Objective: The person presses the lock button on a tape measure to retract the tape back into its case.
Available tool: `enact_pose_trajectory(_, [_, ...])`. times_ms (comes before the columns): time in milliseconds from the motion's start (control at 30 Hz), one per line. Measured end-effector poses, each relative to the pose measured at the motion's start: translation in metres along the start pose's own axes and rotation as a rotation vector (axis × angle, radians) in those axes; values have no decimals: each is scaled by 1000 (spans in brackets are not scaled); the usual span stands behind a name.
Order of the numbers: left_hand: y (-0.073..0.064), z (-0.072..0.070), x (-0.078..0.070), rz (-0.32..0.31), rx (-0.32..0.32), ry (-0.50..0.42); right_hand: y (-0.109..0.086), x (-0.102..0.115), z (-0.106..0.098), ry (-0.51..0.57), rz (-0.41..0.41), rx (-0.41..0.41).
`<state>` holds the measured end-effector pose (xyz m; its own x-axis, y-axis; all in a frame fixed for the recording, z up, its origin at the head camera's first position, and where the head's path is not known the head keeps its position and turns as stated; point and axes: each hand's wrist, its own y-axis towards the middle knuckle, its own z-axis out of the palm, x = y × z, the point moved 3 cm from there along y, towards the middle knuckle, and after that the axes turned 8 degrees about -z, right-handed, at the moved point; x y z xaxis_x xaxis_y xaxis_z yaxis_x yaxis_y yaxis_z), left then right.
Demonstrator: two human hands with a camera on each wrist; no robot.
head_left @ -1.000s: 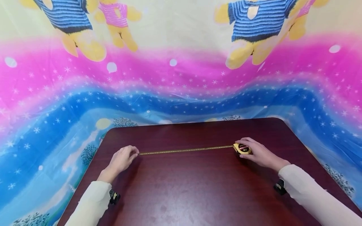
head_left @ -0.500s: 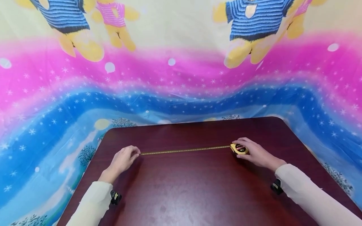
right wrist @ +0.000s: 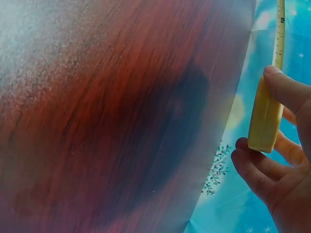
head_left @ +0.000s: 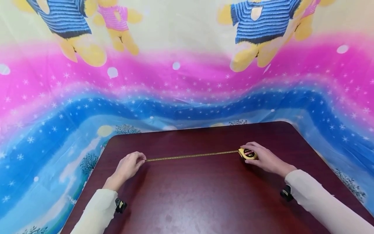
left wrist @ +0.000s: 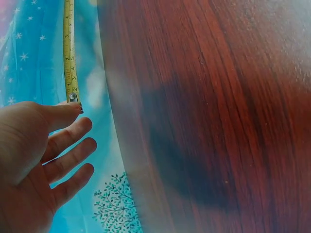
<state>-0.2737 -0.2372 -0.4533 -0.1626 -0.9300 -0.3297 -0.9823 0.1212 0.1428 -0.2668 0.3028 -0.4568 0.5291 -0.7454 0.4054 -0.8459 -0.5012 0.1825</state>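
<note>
A yellow tape measure (head_left: 249, 154) with a dark round label sits in my right hand (head_left: 267, 160), held between thumb and fingers. Its narrow yellow blade (head_left: 190, 156) runs out in a nearly straight line to the left, over the far half of the table. At the far end of the blade, my left hand (head_left: 125, 169) pinches the tip. In the left wrist view, the metal end hook (left wrist: 73, 98) shows at the thumb, and the other fingers are spread apart below it. The right wrist view shows the case edge-on, my thumb near the blade's mouth and fingertips at its bottom.
Beneath both hands lies a dark red-brown wooden table (head_left: 187, 195) with rounded far corners. A printed cloth (head_left: 187, 81) with bears and snowflakes hangs behind it and along its sides. Small dark devices are strapped at both wrists.
My left hand has shifted slightly right and the right hand slightly left, so the stretch of blade between them looks a little shorter. Both grips stay the same. The head view has shifted slightly.
</note>
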Motion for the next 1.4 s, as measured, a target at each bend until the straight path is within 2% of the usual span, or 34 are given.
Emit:
enact_pose_trajectory(400, [2,-5,-10,1,-5,6,3,2,-2,-6,-17,-7])
enact_pose_trajectory(500, [1,-2,-11,-10,-10,7,3,3,0,-5,-23,-7])
enact_pose_trajectory(700, [0,7,-12,-7,20,18,-2,2,2,-5,-7,5])
enact_pose_trajectory(933, [3,5,-12,17,-12,33,2,3,1,-17,-18,-19])
enact_pose_trajectory(1400, [4,8,-18,30,-13,17,6,10,-1,-35,-55,-31])
